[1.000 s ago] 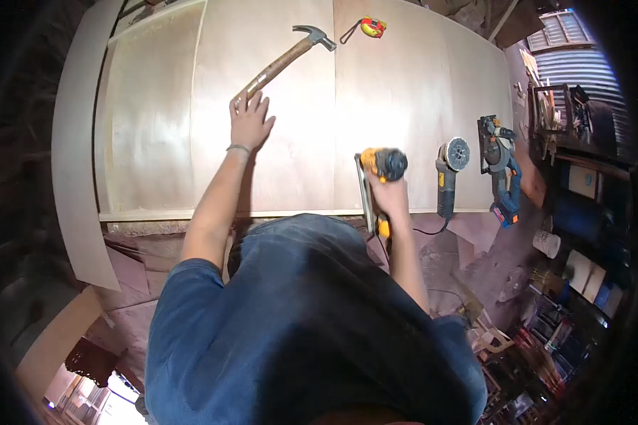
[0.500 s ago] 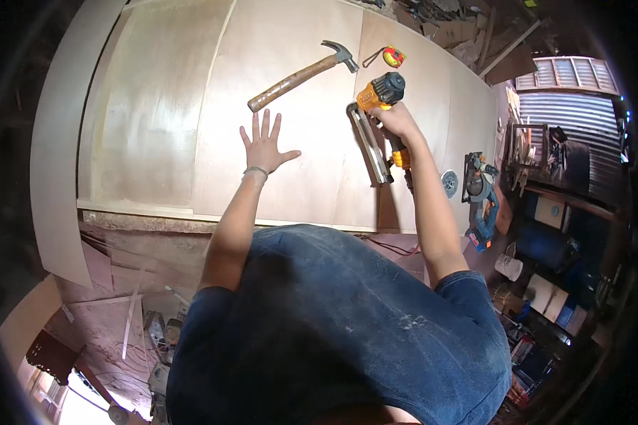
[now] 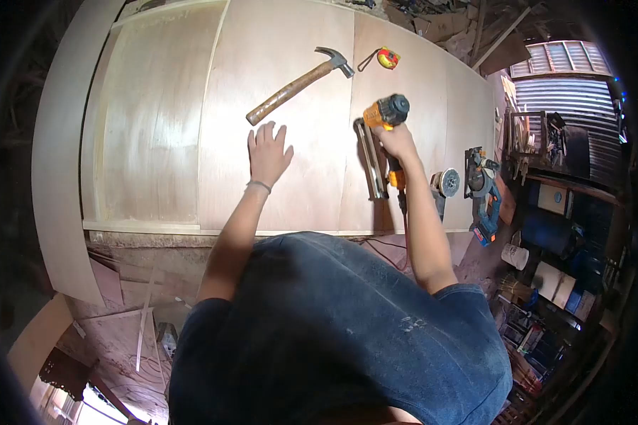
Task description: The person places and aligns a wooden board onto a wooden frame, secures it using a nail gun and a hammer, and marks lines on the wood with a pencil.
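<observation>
Head view, and here's my right hand (image 3: pixel 400 144) with its fingers wrapped round the grip of the yellow-and-black nailer (image 3: pixel 377 115), above the pale wooden panel (image 3: pixel 280 39). Whether its nose touches the wood, I can't tell. Over to my left hand (image 3: pixel 268 166): fingers (image 3: pixel 269 130) loosely spread, thumb out, pinching nothing, just below the handle end of the hammer (image 3: pixel 287 94). Contact with the panel? Can't tell that either.

Danger spot number one: those bare left fingers. If my right hand squeezes the trigger while the nose swings inward, a nail could head their way. Then the red line (image 3: pixel 407 237) by the panel's near edge; should it snag there, it could tug the tool crooked in my grip. And look right: the grinder disc (image 3: pixel 449 182) sits close beside my forearm, so a careless elbow could scrape it or shove it into the saw (image 3: pixel 479 183). Up top, the tape measure (image 3: pixel 387 58) lies near the hammer head, less of a worry unless the nailer knocks it.
</observation>
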